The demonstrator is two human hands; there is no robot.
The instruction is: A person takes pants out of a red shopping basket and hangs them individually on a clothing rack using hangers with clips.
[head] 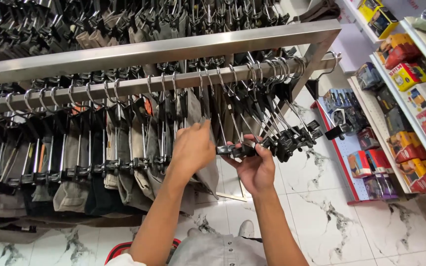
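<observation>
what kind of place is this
Most likely a clothing shop: a long steel garment rail hung with folded trousers on black clip hangers, white wall shelves of colourful boxed goods, and a white marbled tile floor.

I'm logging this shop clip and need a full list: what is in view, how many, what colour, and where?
Metal rail: one, silver, across the upper picture, under a flat silver bar.
Clip hangers: many, black with silver hooks, bunched without garments at the rail's right end.
Hanging trousers: a row, grey, khaki and dark, clipped at left and centre.
Shelves of boxed goods: several, white, boxes mostly red and yellow, at right.
Floor: white marble-look tiles, below.
Grey garment: one, bottom centre.
Left hand: on the hung trousers' clips.
Right hand: gripping a black clip hanger.
</observation>
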